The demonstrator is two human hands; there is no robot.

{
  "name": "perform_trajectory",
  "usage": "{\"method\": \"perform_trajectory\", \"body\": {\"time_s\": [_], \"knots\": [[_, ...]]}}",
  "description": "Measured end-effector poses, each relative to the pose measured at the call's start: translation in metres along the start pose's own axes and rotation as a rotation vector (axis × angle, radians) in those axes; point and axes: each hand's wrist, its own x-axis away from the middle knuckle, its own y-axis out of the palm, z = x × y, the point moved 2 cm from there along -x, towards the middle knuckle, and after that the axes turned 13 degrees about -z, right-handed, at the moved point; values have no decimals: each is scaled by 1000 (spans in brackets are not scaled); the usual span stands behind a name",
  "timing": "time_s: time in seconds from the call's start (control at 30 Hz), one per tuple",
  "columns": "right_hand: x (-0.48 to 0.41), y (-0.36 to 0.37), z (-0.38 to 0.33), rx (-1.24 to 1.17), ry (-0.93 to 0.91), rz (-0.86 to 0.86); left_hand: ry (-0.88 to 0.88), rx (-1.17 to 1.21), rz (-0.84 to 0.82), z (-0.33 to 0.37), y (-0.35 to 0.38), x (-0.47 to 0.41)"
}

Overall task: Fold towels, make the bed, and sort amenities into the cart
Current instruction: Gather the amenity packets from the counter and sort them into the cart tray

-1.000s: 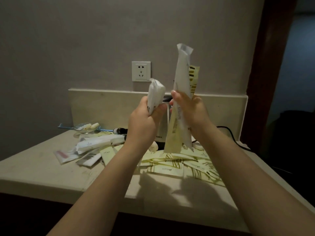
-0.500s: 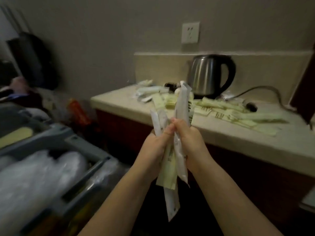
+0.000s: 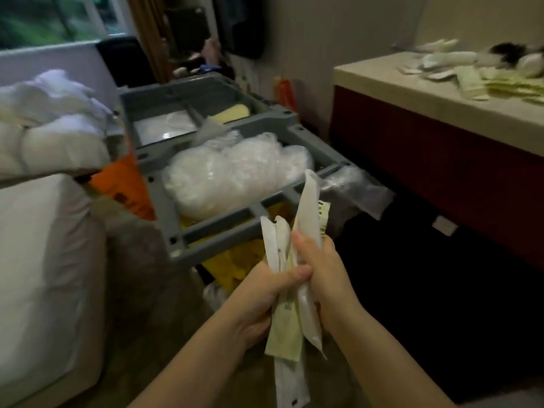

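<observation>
**amenity packets [image 3: 287,328] nearly at the cart [image 3: 223,222]**

Holding them upright with left hand [image 3: 265,293] and right hand [image 3: 323,272], both curled round the middle, just short of the cart's near rim. Looks light, floppy, probably slick, so better pinching mid-length than at the ends.

Turned from counter [image 3: 426,92] — packets [image 3: 285,328] now at cart [image 3: 223,219].
</observation>
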Motion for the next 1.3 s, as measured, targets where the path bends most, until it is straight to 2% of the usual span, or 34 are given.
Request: {"method": "perform_trajectory", "body": {"time_s": [0.13, 0.33, 0.43, 0.53, 0.87, 1.0, 1.13, 1.2, 1.3], "knots": [[-24, 98, 6, -42, 6, -127, 118, 56, 112, 26, -78, 52], [-70, 281, 25, -50, 40, -281, 210, 61, 239, 78, -240, 151], [-95, 344, 30, -39, 48, -333, 236, 84, 333, 101, -306, 184], [-120, 383, 35, -24, 29, -302, 211, 93, 395, 116, -356, 195], [-269, 454, 36, 89, -63, -248, 236, 122, 398, 181, -482, 103], [-359, 507, 20, 37, -91, -322, 229, 79, 547, 231, -547, 70], [-435, 567, -15, 39, -165, -513, 307, 11, 670, 295, -615, 51], [-470, 587, -29, 70, -209, -524, 334, 14, 688, 324, -644, 37], [-526, 603, -40, 119, -259, -461, 336, 36, 626, 357, -685, 1]]}}
